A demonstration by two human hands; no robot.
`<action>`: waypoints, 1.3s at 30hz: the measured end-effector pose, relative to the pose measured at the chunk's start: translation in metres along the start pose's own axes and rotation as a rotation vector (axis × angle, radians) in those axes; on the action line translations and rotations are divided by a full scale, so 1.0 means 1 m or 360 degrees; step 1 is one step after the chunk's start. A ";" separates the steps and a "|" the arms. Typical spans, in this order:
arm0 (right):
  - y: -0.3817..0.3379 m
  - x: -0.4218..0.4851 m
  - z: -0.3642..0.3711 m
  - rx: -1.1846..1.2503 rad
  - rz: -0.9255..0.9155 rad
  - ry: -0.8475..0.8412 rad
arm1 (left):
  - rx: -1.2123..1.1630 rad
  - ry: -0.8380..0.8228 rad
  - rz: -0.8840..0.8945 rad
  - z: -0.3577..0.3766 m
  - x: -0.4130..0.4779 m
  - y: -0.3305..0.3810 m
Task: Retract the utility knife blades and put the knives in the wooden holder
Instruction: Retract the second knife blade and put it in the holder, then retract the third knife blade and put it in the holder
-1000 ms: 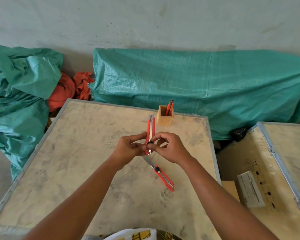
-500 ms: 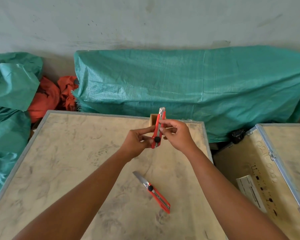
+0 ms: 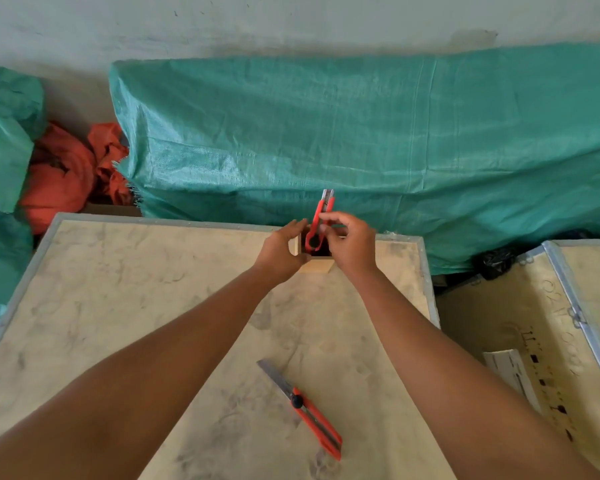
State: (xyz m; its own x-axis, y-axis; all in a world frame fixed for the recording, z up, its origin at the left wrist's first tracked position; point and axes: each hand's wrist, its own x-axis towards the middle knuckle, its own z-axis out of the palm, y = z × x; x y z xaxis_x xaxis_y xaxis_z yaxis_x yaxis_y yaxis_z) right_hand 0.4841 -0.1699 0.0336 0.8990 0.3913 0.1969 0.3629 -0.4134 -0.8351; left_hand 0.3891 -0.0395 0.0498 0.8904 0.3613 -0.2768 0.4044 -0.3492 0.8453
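Observation:
My right hand (image 3: 352, 245) pinches a red utility knife (image 3: 320, 221) that stands upright, its lower end inside the opening of the small wooden holder (image 3: 317, 265) near the far edge of the table (image 3: 125, 306). The knife's metal tip points up and its blade looks retracted. My left hand (image 3: 283, 249) rests against the holder's left side, gripping it. A second red utility knife (image 3: 307, 408) lies on the table close to me, between my forearms, with its steel blade extended toward the upper left.
A green tarp (image 3: 361, 133) covers a long bulk behind the table. More green tarp and orange cloth (image 3: 63, 168) lie at the left. A wooden crate (image 3: 541, 341) with a white box (image 3: 511, 375) on it stands to the right, across a narrow gap.
Both hands have carried the held knife away from me to the holder, and its lower end now sits in the opening. My left hand has let go of the knife and taken the holder's side.

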 end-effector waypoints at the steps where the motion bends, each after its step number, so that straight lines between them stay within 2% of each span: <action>1: 0.008 0.000 0.010 -0.0044 -0.0016 -0.0016 | 0.0017 -0.0030 -0.0093 0.005 0.006 -0.013; 4: 0.012 -0.007 0.014 -0.0122 -0.0130 -0.0012 | -0.0059 -0.0083 -0.0182 0.011 0.006 -0.021; 7: 0.010 -0.005 0.013 -0.0185 -0.0192 -0.0039 | -0.0072 -0.0002 -0.0165 0.013 0.008 -0.016; 17: 0.009 -0.006 0.007 -0.0200 -0.0188 -0.0008 | -0.0109 0.0100 -0.0169 0.018 -0.002 -0.009; 26: -0.009 -0.043 -0.024 -0.0144 -0.0180 -0.0033 | -0.0185 0.0172 -0.0186 0.016 -0.050 0.006; 32: -0.025 -0.096 -0.043 -0.0162 0.0053 -0.0321 | -0.0157 0.0237 -0.0242 0.027 -0.110 0.003; 39: -0.010 -0.155 -0.048 -0.0178 0.0341 -0.0940 | -0.0349 0.0384 -0.0420 0.062 -0.195 -0.038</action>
State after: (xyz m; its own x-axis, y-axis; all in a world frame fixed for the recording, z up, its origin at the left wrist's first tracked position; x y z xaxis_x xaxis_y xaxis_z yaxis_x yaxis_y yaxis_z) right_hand 0.3530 -0.2653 0.0362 0.6791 0.6647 -0.3115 0.2422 -0.6035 -0.7597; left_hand 0.2133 -0.1499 0.0433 0.6775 0.6148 -0.4038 0.5348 -0.0347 0.8443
